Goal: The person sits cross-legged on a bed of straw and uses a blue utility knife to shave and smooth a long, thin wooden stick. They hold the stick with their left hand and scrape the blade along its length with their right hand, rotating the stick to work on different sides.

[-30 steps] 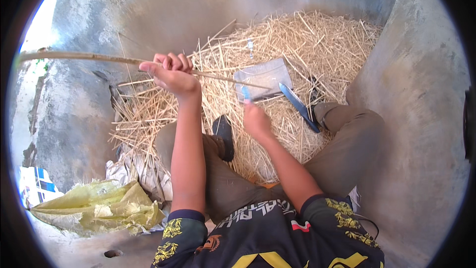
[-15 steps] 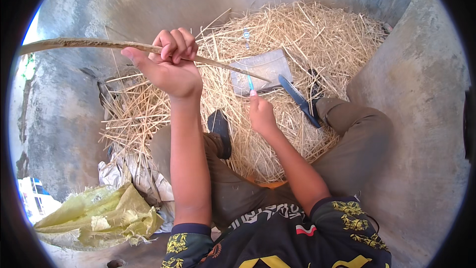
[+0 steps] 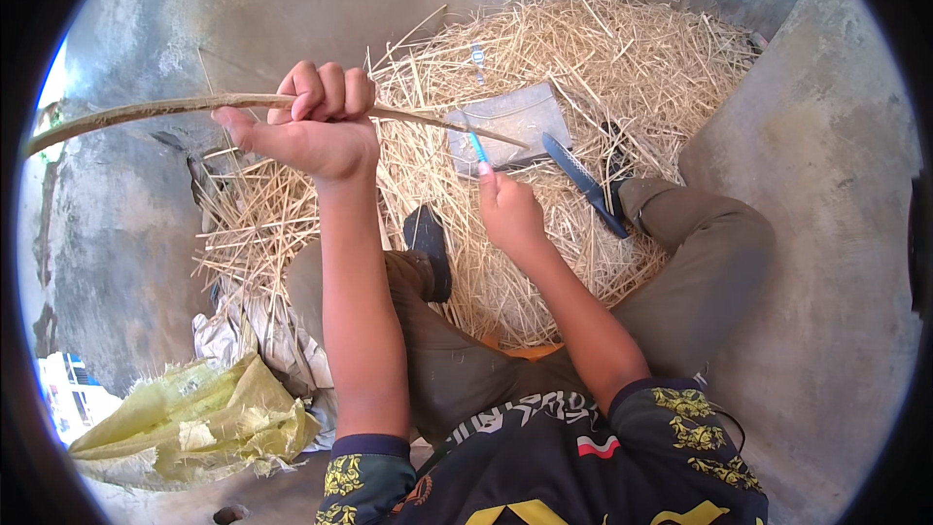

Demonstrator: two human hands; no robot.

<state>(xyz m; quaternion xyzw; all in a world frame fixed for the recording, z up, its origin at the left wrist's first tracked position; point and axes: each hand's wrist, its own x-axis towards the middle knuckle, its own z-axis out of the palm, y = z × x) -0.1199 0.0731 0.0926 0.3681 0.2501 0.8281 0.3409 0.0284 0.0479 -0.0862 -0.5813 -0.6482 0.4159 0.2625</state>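
Fingers [image 3: 326,92] of left hand [image 3: 306,131] curled around stick [image 3: 146,112], right hand [image 3: 510,214] pinching blue tool [image 3: 477,148].

From my feed the light is bright, even daylight, blown out white in a gap at the far left rim, well left of the left hand [image 3: 311,131] fingers. Shadows are soft under both forearms. Focus holds centrally; the fisheye bends the edges into a black ring.

I see a bare grey concrete floor [image 3: 816,233] carrying a wide heap of straw [image 3: 603,78]. On the straw lie a grey flat pouch [image 3: 510,117] and a dark blue sheath [image 3: 583,183]. A crumpled yellow sack [image 3: 194,418] rests at lower left.
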